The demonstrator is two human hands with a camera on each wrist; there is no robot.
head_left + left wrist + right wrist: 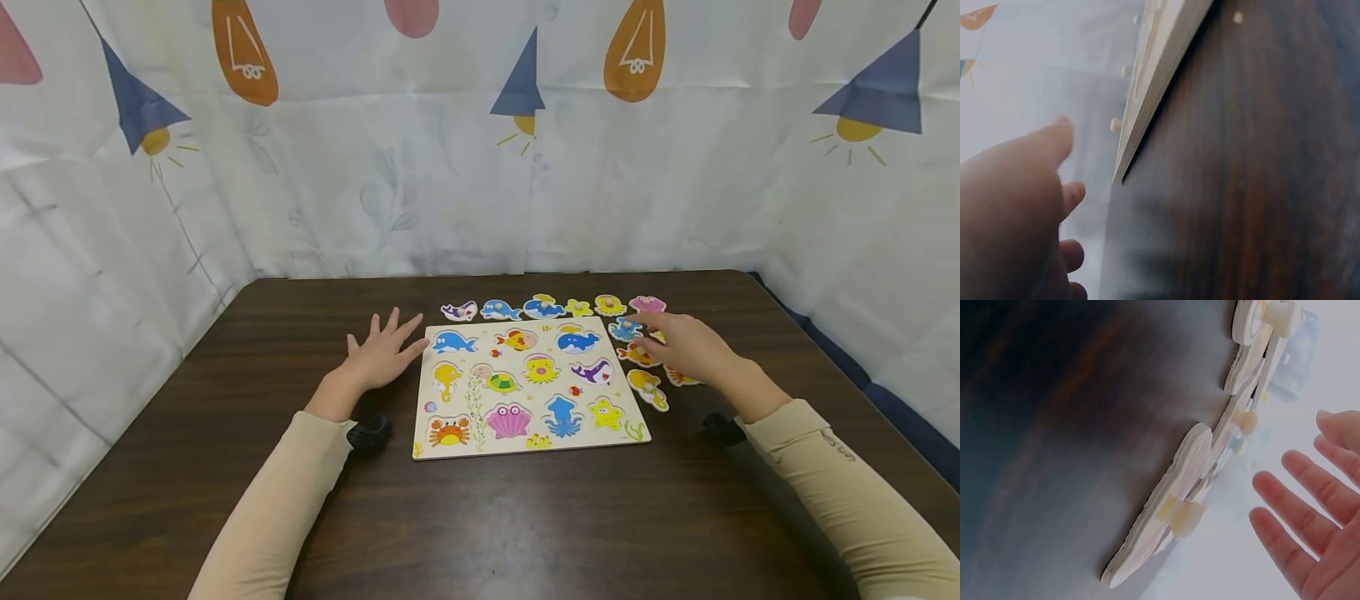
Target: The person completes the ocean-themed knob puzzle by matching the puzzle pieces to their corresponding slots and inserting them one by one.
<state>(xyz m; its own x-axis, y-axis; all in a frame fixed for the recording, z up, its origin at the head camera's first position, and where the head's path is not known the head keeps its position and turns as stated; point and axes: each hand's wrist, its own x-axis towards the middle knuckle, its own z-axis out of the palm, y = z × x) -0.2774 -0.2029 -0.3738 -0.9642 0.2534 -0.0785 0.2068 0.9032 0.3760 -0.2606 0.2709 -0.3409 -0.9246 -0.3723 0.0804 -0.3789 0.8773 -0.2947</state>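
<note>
A pale wooden sea-animal puzzle board lies flat on the table. My left hand is spread palm down beside its upper left corner, fingertips close to the edge. My right hand is held over the loose puzzle pieces right of the board, with its fingers extended. Around its fingertips lie a blue squid piece, a red-and-yellow fish piece and a pink shell piece. In the right wrist view the fingers are apart from a knobbed piece. Part of an orange piece is hidden under the right hand.
Along the board's far edge lie a purple whale piece, blue whale pieces, a yellow star piece and a yellow octopus piece. A yellow seahorse piece is at the right. A patterned curtain hangs behind the table.
</note>
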